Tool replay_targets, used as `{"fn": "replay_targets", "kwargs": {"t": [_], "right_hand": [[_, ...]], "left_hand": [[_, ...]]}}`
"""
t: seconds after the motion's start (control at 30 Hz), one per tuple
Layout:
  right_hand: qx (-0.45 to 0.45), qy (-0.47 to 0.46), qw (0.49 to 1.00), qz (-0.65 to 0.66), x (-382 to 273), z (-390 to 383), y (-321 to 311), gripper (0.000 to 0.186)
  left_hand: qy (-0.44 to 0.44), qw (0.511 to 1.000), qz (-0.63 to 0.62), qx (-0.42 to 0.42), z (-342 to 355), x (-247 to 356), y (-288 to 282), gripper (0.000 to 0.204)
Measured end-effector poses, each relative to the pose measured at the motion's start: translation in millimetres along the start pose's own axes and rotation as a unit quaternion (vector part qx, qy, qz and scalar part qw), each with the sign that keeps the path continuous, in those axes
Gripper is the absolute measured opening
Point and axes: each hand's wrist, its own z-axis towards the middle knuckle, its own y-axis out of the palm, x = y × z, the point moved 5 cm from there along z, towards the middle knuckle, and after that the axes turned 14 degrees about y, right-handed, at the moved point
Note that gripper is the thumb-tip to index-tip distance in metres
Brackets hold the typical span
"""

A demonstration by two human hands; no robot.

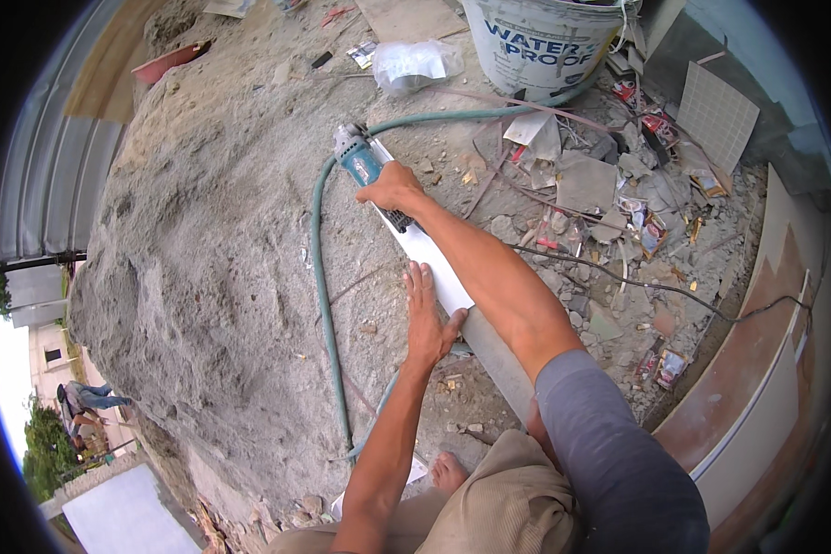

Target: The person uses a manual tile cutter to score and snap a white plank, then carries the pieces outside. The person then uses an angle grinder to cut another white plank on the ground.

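The person's right hand was wrapped around a blue-green and grey power grinder with a silver metal head. The grinder was above the far part of a long, flat, shiny white strip, with its metal head pointing away from the person. The left hand was not squeezing anything. Its fingers were stretched out straight along the left edge of the white strip, and its thumb was out to the side by the strip's near end. The strip lay on a slant, on top of a long, flat grey board that ran back toward the person's legs. A bare foot was on the ground to the left of the board.

A bendy green hose curved around the left side of the grinder and up to a big, round, dirty white bucket. A crumpled, clear plastic bag sat to the left of the bucket. On the right lay lots of broken bits and litter, with a thin black cord running across them. Bumpy grey sand spread out on the left.
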Motion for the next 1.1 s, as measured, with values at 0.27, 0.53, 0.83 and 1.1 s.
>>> {"fn": "replay_targets", "kwargs": {"t": [0.27,0.53,0.83,1.1], "right_hand": [[0.005,-0.005,1.000,0.030,-2,8,2,0.060],[0.006,-0.003,1.000,0.023,-2,17,5,0.060],[-0.019,0.002,1.000,0.017,-6,13,3,0.069],[-0.029,0.007,0.999,0.021,-6,14,3,0.068]], "left_hand": [[-0.004,1.000,-0.024,-0.001,2,2,-2,0.107],[0.001,1.000,-0.030,0.003,2,2,-2,0.109],[0.006,1.000,-0.024,0.006,1,1,-2,0.111],[-0.005,1.000,-0.020,0.004,1,0,-2,0.112]]}}
